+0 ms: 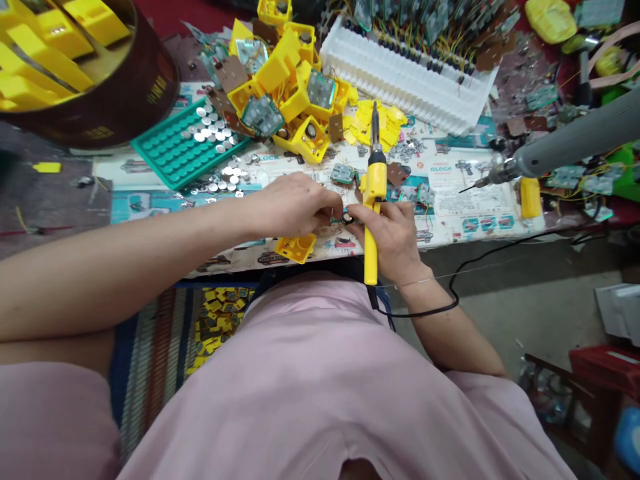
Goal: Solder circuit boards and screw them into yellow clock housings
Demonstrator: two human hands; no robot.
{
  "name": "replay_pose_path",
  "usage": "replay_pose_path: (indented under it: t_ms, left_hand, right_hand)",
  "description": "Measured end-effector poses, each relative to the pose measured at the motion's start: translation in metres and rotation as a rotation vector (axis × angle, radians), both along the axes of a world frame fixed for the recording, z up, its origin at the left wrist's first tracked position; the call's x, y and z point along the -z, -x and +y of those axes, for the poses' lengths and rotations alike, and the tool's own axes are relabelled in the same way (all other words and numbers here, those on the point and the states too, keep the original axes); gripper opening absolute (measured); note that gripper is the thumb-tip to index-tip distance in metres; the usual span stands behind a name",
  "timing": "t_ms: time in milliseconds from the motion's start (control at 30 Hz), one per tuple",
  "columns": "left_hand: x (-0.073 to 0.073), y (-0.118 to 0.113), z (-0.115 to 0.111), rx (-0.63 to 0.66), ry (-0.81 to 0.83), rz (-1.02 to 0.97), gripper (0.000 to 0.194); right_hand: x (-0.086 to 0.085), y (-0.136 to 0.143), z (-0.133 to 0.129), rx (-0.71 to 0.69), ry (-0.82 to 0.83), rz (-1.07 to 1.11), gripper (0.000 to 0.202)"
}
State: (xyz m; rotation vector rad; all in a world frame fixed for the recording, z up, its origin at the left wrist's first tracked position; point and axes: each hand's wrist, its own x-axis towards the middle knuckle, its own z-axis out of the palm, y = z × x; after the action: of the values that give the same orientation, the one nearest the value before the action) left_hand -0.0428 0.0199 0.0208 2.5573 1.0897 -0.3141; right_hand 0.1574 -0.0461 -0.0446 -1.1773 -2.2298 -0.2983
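My right hand [400,240] is closed around a yellow soldering iron [371,250], its dark metal tip pointing away from me. Between that hand's thumb and fingers sits a small round black part [347,217] with a pale centre. My left hand [303,203] is pinched shut right beside the round part; what its fingertips hold is hidden. Just below it lies an open yellow plastic case [296,248] at the table's near edge. A small green circuit board [343,174] rests beyond my hands.
A teal tray [165,160] with silvery discs and a brown tub [150,87] of yellow cases stand left. Yellow housings [280,67] pile up behind, beside a white foam rack [400,100] of wired boards. A grey electric screwdriver [560,143] hangs at right. A black cord [453,287] crosses my right forearm.
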Motion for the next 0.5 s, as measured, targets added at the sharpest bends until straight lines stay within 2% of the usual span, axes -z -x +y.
replay_pose_path:
  t_ms: [133,200,333,433,500]
  left_hand:
    - [0.000,0.003,0.009,-0.014,0.164,-0.113,0.032]
    - [-0.001,0.005,0.011,-0.062,0.176,-0.145,0.031]
    - [0.000,0.009,0.008,-0.163,-0.019,-0.112,0.029]
    - [0.001,0.011,0.002,-0.147,-0.150,-0.130,0.032]
    - [0.003,0.010,-0.002,-0.120,-0.144,-0.181,0.032]
  right_hand:
    - [0.002,-0.001,0.003,-0.037,0.002,0.024,0.020]
    - [0.002,-0.002,0.005,-0.050,-0.011,0.033,0.020]
    - [0.003,-0.002,0.008,-0.058,-0.021,0.035,0.021]
    - [0.003,-0.002,0.008,-0.055,-0.014,0.032,0.021]
    - [0.003,-0.002,0.008,-0.063,-0.019,0.033,0.021]
